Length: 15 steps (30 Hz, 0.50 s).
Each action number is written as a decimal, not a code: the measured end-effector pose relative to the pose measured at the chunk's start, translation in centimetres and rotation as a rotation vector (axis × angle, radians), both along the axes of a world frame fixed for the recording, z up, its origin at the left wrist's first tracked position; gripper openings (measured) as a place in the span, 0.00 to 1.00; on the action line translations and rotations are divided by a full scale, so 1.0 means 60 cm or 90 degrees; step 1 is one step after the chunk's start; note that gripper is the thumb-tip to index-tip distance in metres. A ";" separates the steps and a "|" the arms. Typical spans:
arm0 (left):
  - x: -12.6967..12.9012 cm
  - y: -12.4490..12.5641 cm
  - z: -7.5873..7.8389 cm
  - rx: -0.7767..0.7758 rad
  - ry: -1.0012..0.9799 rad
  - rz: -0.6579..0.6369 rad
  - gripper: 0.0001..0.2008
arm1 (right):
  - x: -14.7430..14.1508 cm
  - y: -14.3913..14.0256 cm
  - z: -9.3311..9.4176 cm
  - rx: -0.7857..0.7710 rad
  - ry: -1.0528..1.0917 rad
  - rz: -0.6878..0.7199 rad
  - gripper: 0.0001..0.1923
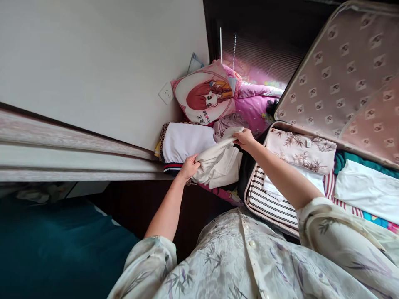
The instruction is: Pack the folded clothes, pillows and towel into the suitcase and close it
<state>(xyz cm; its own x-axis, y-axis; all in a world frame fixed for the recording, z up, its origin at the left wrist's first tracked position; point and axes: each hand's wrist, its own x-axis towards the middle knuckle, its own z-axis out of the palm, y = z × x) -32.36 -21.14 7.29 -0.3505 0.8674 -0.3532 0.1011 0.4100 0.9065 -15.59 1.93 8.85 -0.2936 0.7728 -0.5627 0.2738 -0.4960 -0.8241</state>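
Observation:
A cream-white cloth garment (218, 160) is stretched between my two hands, its lower part hanging in loose folds; its exact kind does not show. My left hand (189, 168) grips its near left end with closed fingers. At the far right end, my right hand (245, 139) pinches the upper edge. Just behind lies a folded white garment (188, 141) with a dark striped band along its near edge. A crumpled mauve cloth (232, 123) sits beyond the held garment.
To the right an open suitcase (249, 197) holds several folded clothes, including a leaf-print garment (301, 149) and a white one (369, 187). Its patterned lid (346, 70) stands raised. A cartoon pillow (204, 95) leans by the wall socket (166, 93). Teal bedding (62, 245) lies at lower left.

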 end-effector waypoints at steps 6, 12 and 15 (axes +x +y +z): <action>0.091 0.077 0.139 0.150 0.154 -0.216 0.07 | 0.204 -0.009 0.150 0.139 0.220 -0.169 0.13; 0.292 0.109 0.145 0.403 0.418 -0.517 0.09 | 0.516 -0.172 0.169 0.227 0.134 -0.413 0.19; 0.377 0.086 0.071 0.398 0.558 -0.721 0.11 | 0.619 -0.288 0.086 0.172 -0.020 -0.447 0.19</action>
